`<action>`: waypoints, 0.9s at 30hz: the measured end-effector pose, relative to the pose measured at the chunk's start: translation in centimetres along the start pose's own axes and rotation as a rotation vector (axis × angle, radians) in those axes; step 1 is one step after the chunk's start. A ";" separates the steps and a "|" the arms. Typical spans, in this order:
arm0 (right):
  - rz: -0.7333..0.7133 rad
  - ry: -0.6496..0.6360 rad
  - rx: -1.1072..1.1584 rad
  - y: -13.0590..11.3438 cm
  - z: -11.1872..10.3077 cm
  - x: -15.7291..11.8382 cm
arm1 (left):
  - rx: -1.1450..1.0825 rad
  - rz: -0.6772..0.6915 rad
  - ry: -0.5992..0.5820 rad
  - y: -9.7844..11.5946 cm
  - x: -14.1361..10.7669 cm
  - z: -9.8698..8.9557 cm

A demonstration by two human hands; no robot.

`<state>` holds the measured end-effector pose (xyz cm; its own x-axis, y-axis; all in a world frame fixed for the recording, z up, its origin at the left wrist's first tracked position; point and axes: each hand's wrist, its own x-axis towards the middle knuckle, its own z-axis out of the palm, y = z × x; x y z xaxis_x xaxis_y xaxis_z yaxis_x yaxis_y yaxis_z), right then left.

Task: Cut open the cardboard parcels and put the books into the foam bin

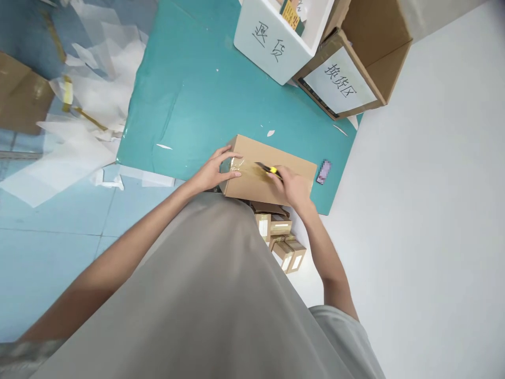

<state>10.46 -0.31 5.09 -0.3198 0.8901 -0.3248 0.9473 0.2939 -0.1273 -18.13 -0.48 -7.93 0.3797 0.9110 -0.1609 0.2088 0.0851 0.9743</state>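
On the near edge of the green desk (177, 105) lies a taped box (258, 185), square in front of the person. At its left end is the left hand (215, 171), its grip half spread, thumb and forefinger apart with their tips on the top face. The right hand (291, 185), over the box's right half, has its grip closed round a cutter (273, 170), blade pointing left along the tape (238, 164); whether the blade is through it, I cannot tell. Just right of the box lies a blurred purple item (324, 171); a white bin (252, 45) and an open carton (389, 58) stand farther back.
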 end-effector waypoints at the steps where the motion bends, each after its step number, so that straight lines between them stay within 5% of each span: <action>1: -0.055 -0.066 -0.060 -1.5 -0.1 0.8 | -0.013 0.004 0.002 0.0 0.0 0.0; 8: -0.140 -0.320 -0.331 -6.5 -1.4 3.5 | -0.076 0.018 0.010 -0.9 0.4 0.4; 27: -0.040 -0.360 -0.396 -7.4 -1.8 3.3 | -0.125 0.018 0.023 -1.0 0.8 0.7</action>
<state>2.46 1.13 6.67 -0.2756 0.7204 -0.6365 0.8465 0.4956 0.1945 -17.42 -0.12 -9.13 0.3616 0.9217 -0.1408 0.0876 0.1168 0.9893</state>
